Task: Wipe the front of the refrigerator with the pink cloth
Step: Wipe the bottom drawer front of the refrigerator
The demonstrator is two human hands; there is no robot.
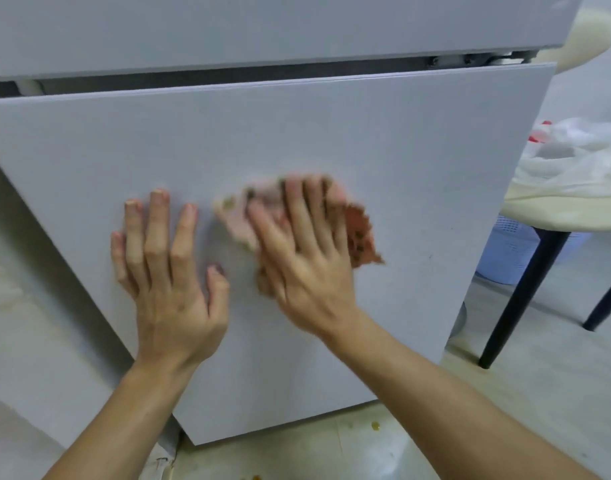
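While my right hand (pixel 307 265) presses the pink cloth (pixel 236 220) against the lower door (pixel 418 140) of the refrigerator, fingers spread wide and straight over the bunched fabric, my left hand (pixel 165 271) lies flat and bare on the same panel just beside it, holding nothing. The cloth sits about mid-height on the door, a little right of centre. Part of it peeks out past my fingertips and a rust-coloured corner shows at the right. The right hand is blurred, so I judge a stroke is under way.

To do this pass well, I would press through the whole palm rather than the fingertips, so the cloth stays spread instead of rolling into a lump. Overlapping sweeps from the top edge downward should cover the panel, with care along the right edge and the bottom lip. The cloth shows dark specks, so I would turn it to a cleaner face soon to avoid smearing. The left hand looks useful as a brace against the push, but it may leave prints, so that patch needs wiping too. The upper door (pixel 262 26) probably needs its own turn.
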